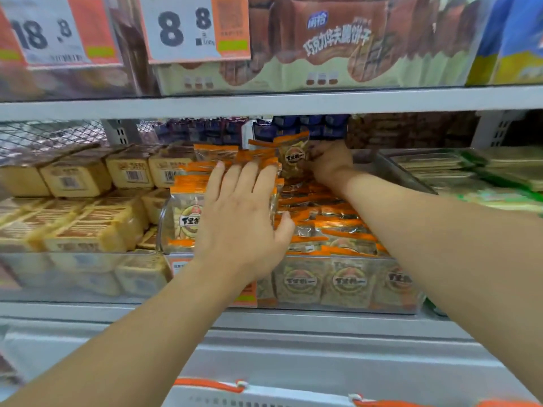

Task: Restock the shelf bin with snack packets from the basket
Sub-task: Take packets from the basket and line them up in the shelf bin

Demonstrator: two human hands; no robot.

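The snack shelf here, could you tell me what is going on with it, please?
A person is restocking the clear bin of orange-edged packets. The left hand lies flat, fingers straight, on the packets at the bin's left side. The right hand reaches to the back and holds one packet upright. The basket shows at the bottom edge.

shelf bin (346,306): clear plastic, on middle shelf, heaped full | snack packets (323,227): orange-edged, clear with round logo, piled flat and overlapping; one packet (293,155) stood upright at rear | basket (264,395): white rim, orange handles, bottom edge
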